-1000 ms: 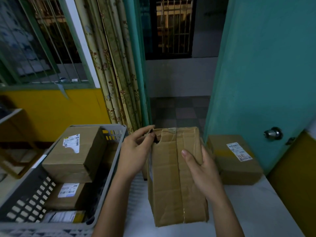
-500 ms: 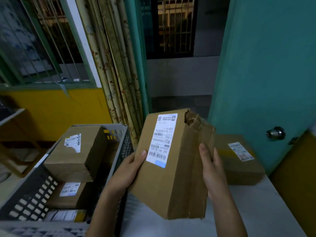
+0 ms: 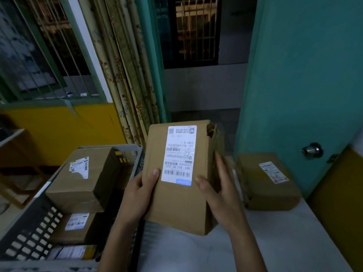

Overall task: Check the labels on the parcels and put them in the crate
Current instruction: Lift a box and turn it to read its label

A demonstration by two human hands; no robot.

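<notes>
I hold a tall brown cardboard parcel (image 3: 176,201) upright over the white table, its white label (image 3: 179,156) facing me upside down. My left hand (image 3: 140,193) grips its left edge with the thumb beside the label. My right hand (image 3: 220,191) grips the right edge, thumb on the front face. The parcel's top right corner is torn open. To the left stands a grey slotted crate (image 3: 31,230) holding a large labelled box (image 3: 84,179), a smaller labelled box (image 3: 76,226) beneath it and a flat packet at the bottom.
Another labelled brown parcel (image 3: 267,181) lies on the white table (image 3: 284,242) at the right, against a teal door (image 3: 298,75) with a metal knob (image 3: 312,150). Floral curtains (image 3: 125,75) and a barred window (image 3: 35,46) stand behind the crate.
The parcel has been turned from its plain taped side to its label side and squared up toward me. My left thumb now rests on its front and my right hand has shifted lower.
</notes>
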